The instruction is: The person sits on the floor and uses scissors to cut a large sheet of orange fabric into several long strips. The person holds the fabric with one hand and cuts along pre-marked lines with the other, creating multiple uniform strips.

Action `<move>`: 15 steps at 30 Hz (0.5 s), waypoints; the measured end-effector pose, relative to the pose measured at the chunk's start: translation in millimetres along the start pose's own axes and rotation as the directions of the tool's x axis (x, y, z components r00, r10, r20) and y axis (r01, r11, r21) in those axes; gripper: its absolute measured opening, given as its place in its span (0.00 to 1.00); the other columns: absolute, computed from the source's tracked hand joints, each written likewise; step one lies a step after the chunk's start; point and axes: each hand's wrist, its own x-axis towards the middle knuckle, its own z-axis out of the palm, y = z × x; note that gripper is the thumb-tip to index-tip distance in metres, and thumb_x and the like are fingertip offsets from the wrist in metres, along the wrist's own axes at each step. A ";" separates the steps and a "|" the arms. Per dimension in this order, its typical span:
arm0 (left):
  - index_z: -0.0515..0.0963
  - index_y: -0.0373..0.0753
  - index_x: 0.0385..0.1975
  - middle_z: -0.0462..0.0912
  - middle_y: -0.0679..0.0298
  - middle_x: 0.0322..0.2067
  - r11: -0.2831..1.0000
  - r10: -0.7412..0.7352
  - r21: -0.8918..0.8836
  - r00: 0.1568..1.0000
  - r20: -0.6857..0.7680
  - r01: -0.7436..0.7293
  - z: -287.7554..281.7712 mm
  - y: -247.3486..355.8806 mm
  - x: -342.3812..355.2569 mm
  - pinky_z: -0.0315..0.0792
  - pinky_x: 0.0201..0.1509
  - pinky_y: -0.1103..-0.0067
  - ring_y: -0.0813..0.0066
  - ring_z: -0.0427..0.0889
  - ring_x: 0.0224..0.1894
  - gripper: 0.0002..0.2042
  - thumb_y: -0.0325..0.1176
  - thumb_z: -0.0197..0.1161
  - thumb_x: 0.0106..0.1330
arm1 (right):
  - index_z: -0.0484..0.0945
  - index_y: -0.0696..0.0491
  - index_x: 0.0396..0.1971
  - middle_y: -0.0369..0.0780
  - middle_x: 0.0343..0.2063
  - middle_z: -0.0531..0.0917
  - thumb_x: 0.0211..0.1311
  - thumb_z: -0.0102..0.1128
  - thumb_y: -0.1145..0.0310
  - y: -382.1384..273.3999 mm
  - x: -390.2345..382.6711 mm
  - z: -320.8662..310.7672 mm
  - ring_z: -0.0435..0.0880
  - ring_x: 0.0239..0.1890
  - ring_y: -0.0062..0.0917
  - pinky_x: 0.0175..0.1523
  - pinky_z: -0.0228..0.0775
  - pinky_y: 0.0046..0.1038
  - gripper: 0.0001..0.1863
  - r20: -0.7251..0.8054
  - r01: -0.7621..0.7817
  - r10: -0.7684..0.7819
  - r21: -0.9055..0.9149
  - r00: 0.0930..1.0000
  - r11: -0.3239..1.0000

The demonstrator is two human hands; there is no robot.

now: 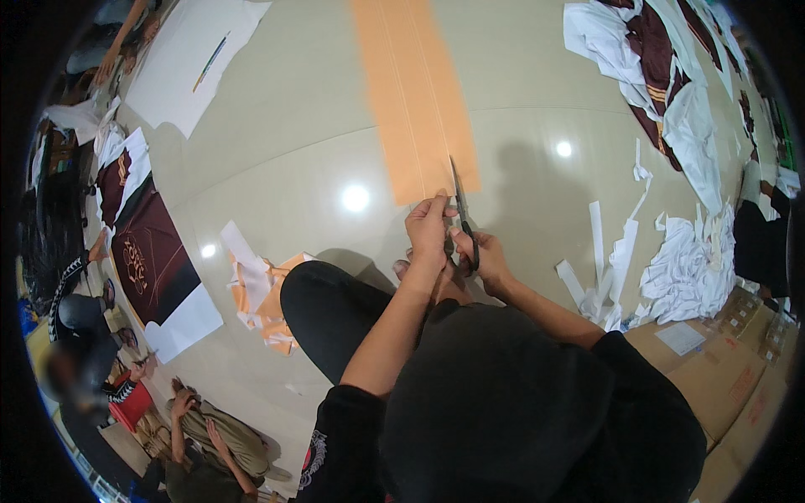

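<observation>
A long orange strip (411, 109), cloth or paper, lies on the floor and runs away from me, with thin pale lines along its length. My left hand (429, 222) pinches its near edge between thumb and fingers. Dark-handled scissors (464, 218) are in my right hand (488, 258), fingers wrapped round the handles. Their blades point away from me, over the right part of the strip by its near end. Whether the blades are apart I cannot make out. Both hands are close together, just in front of my feet.
Crumpled orange-and-white scraps (264, 289) lie left of my knee. White cut strips (616, 260) and a white heap (688, 260) are at right, near cardboard boxes (696, 356). A white sheet (180, 67) carries a pen. Other people sit at left beside a maroon printed panel (155, 251).
</observation>
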 end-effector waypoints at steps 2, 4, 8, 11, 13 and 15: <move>0.84 0.36 0.28 0.83 0.66 0.22 1.000 -0.003 0.015 1.000 -0.018 0.003 3.1 -0.8 -0.9 0.59 0.23 0.83 0.85 0.65 0.18 0.12 0.39 0.69 0.70 | 0.75 0.52 0.24 0.32 0.17 0.75 0.62 0.71 0.44 1.1 5.2 -0.7 0.73 0.16 0.17 0.22 0.64 0.23 0.25 -0.010 0.011 -0.011 -0.013 1.000 1.000; 0.83 0.35 0.28 0.83 0.65 0.22 1.000 -0.003 -0.008 1.000 0.010 0.003 1.0 -2.5 1.0 0.62 0.25 0.83 0.85 0.67 0.20 0.13 0.39 0.69 0.70 | 0.75 0.51 0.24 0.32 0.17 0.75 0.62 0.71 0.45 0.2 7.2 0.4 0.73 0.16 0.17 0.22 0.64 0.23 0.25 -0.011 0.020 -0.020 -0.009 1.000 1.000; 0.83 0.34 0.28 0.82 0.64 0.23 1.000 0.014 -0.026 1.000 0.012 -0.014 0.4 -4.4 2.1 0.64 0.25 0.83 0.84 0.70 0.20 0.13 0.38 0.69 0.70 | 0.76 0.52 0.24 0.32 0.18 0.75 0.60 0.72 0.43 -1.5 9.4 0.5 0.73 0.16 0.17 0.22 0.62 0.22 0.26 -0.025 0.041 -0.041 -0.013 0.999 0.999; 0.82 0.34 0.28 0.82 0.64 0.22 0.998 0.009 -0.058 0.999 0.032 -0.007 -0.7 -2.8 -0.2 0.66 0.24 0.82 0.82 0.72 0.19 0.13 0.37 0.68 0.70 | 0.76 0.53 0.24 0.33 0.18 0.75 0.59 0.73 0.42 -1.6 11.3 -0.1 0.73 0.16 0.18 0.21 0.62 0.22 0.27 -0.028 0.049 -0.050 -0.025 0.998 0.998; 0.82 0.33 0.28 0.81 0.64 0.22 0.996 -0.003 -0.086 0.999 0.046 0.007 -0.9 -2.1 -1.0 0.66 0.23 0.82 0.82 0.73 0.18 0.13 0.37 0.68 0.70 | 0.76 0.53 0.24 0.33 0.17 0.75 0.59 0.73 0.42 -3.0 11.3 0.2 0.73 0.16 0.18 0.21 0.62 0.22 0.27 -0.030 0.047 -0.048 -0.031 0.998 0.998; 0.82 0.34 0.28 0.81 0.65 0.22 0.995 -0.013 -0.098 0.999 0.051 0.018 0.0 -1.5 -0.9 0.66 0.22 0.82 0.81 0.73 0.18 0.13 0.37 0.68 0.71 | 0.76 0.53 0.24 0.33 0.17 0.75 0.59 0.73 0.42 -4.4 11.0 0.5 0.73 0.15 0.18 0.21 0.62 0.22 0.28 -0.040 0.044 -0.045 -0.043 0.998 0.998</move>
